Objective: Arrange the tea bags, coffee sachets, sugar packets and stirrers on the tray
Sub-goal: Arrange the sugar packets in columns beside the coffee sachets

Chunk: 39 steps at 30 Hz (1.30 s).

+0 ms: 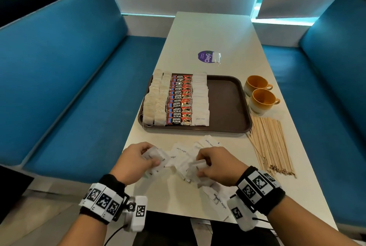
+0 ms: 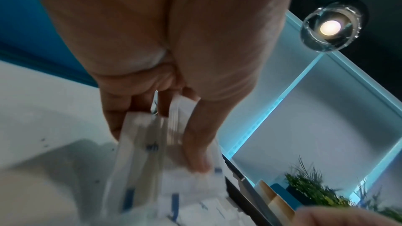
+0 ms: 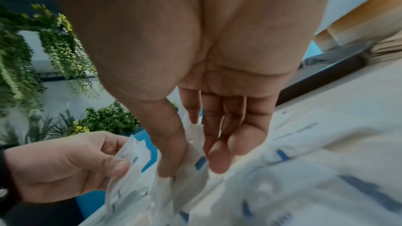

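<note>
A brown tray (image 1: 227,107) holds rows of tea bags (image 1: 155,103), red coffee sachets (image 1: 179,100) and white sugar packets (image 1: 201,99); its right half is bare. Loose white sugar packets (image 1: 181,153) lie on the table near its front edge. My left hand (image 1: 136,161) grips a small stack of sugar packets (image 2: 152,152) between thumb and fingers. My right hand (image 1: 215,164) pinches a packet (image 3: 193,137) from the loose pile between thumb and fingers. Wooden stirrers (image 1: 267,143) lie bundled on the table right of the tray.
Two yellow cups (image 1: 259,92) stand right of the tray, behind the stirrers. A purple round sticker (image 1: 206,56) and a clear wrapper (image 1: 216,57) lie beyond the tray. Blue benches (image 1: 69,87) flank the white table (image 1: 213,34).
</note>
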Tool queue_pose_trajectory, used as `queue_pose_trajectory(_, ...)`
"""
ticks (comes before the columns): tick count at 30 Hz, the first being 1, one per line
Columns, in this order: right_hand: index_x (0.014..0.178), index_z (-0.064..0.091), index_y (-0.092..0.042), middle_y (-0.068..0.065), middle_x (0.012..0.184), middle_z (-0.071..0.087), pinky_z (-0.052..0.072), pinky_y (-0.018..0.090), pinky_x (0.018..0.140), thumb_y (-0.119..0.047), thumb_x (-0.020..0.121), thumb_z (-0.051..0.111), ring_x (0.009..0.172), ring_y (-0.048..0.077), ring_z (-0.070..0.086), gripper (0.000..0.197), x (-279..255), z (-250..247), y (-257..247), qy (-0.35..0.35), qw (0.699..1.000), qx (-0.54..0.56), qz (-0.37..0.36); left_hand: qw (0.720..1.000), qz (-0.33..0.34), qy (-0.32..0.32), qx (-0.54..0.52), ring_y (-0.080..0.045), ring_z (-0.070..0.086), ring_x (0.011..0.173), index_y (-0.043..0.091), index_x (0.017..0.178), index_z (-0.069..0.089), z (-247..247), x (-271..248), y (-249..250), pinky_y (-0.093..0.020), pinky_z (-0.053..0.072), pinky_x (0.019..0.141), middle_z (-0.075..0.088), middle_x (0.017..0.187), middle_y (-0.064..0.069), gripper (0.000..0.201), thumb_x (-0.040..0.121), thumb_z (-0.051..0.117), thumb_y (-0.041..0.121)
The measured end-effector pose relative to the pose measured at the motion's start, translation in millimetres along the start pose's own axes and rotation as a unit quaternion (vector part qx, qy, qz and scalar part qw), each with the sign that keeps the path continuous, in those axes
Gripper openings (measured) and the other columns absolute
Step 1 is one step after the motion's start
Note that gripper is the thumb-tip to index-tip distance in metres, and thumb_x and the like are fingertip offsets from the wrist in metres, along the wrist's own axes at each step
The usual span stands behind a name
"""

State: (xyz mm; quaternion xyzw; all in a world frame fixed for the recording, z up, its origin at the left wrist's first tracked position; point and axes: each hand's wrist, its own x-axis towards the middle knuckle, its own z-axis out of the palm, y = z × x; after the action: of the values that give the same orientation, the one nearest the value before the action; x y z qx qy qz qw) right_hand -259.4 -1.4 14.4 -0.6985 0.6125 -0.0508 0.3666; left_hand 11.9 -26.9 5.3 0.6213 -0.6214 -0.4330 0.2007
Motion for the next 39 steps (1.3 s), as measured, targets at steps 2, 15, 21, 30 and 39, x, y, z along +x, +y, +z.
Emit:
queue_pose_trajectory(2, 0.117, 0.066, -0.026, -0.010, 0.091, 0.059, 0.041, 0.018, 0.068, -0.022, 0.083, 0.082, 0.082, 0.009, 0.056, 0.037, 6.0, 0.3, -7.5, -0.005, 1.000, -0.005, -0.011, 0.998, 0.017, -0.033, 0.059, 0.004, 0.067, 0.070, 0.027, 0.087, 0.073, 2.8, 4.1, 7.5, -0.017, 0.051, 0.066, 0.074, 0.079, 0.009, 0.021, 0.078, 0.086, 0.014)
queue_pose_trajectory(15, 0.122, 0.063, -0.025, 0.001, 0.116, 0.046, 0.051, 0.034, 0.086, -0.020, 0.081, 0.075, 0.106, 0.023, 0.054, 0.043, 28.2, 10.3, -21.6, -0.035, 0.988, -0.149, -0.025, 0.939, 0.062, -0.082, 0.327, -0.027, 0.039, 0.117, 0.027, 0.106, 0.063, 40.2, 21.2, 19.3, -0.036, 0.041, 0.100, 0.053, 0.116, 0.002, 0.017, 0.089, 0.062, 0.026)
queue_pose_trajectory(21, 0.103, 0.060, -0.027, -0.007, 0.108, 0.047, 0.047, 0.031, 0.088, -0.019, 0.081, 0.069, 0.103, 0.017, 0.041, 0.025, 22.8, 11.8, -20.1, -0.021, 0.987, -0.146, -0.065, 0.972, 0.057, -0.096, 0.207, -0.021, 0.058, 0.092, 0.032, 0.091, 0.056, 32.3, 13.8, 16.6, -0.025, 0.047, 0.074, 0.054, 0.101, 0.001, 0.025, 0.085, 0.068, 0.011)
queue_pose_trajectory(30, 0.094, 0.065, -0.032, -0.010, 0.096, 0.066, 0.049, 0.024, 0.072, -0.019, 0.075, 0.082, 0.086, 0.008, 0.060, 0.028, 3.2, -1.5, -6.5, 0.008, 0.997, 0.058, -0.042, 0.996, -0.019, -0.080, -0.040, -0.011, 0.064, 0.057, 0.004, 0.080, 0.051, 20.0, -5.1, -2.2, -0.023, 0.050, 0.050, 0.059, 0.072, -0.006, 0.026, 0.088, 0.075, 0.008)
queue_pose_trajectory(39, 0.100, 0.068, -0.009, 0.009, 0.087, 0.075, 0.061, 0.043, 0.071, -0.007, 0.077, 0.089, 0.068, 0.027, 0.069, 0.032, -11.8, -24.9, -21.2, 0.045, 0.943, 0.322, -0.075, 0.882, -0.056, -0.191, -0.428, -0.050, 0.069, 0.097, 0.010, 0.128, 0.046, 47.5, -13.3, 39.5, -0.056, 0.061, 0.071, 0.068, 0.118, -0.027, 0.031, 0.099, 0.052, 0.000)
